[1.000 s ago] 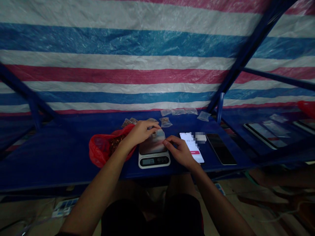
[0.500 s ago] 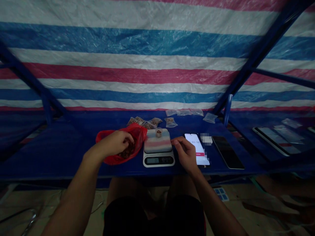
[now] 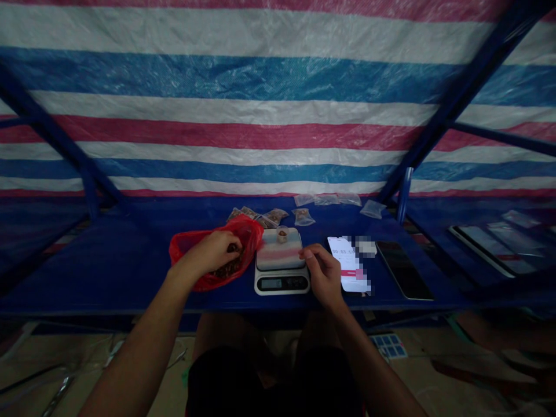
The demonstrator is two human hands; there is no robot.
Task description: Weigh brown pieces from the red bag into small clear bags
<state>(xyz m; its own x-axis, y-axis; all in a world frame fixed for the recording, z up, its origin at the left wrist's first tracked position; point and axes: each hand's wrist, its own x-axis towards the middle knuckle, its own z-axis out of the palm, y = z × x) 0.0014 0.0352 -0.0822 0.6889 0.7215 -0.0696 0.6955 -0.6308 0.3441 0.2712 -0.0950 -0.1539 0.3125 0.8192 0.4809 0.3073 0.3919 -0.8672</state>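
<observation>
My left hand reaches into an open red plastic bag of brown bits, its fingers curled around some of them. A small kitchen scale stands right of the bag, with a little round cup of brown bits on the back of its platter. Beside the scale's right edge rests my right hand, fingers curled; whether it holds anything is hidden. A lit phone lies just right of that hand.
Everything sits on a blue shelf backed by a striped tarp. Several small filled clear bags lie behind the scale, empty ones farther right. A dark phone lies right of the lit one. Blue frame posts rise at both sides.
My left hand left the scale's platter and went into the red bag. The small cup now shows on the platter. My right hand stays by the scale's right edge.
</observation>
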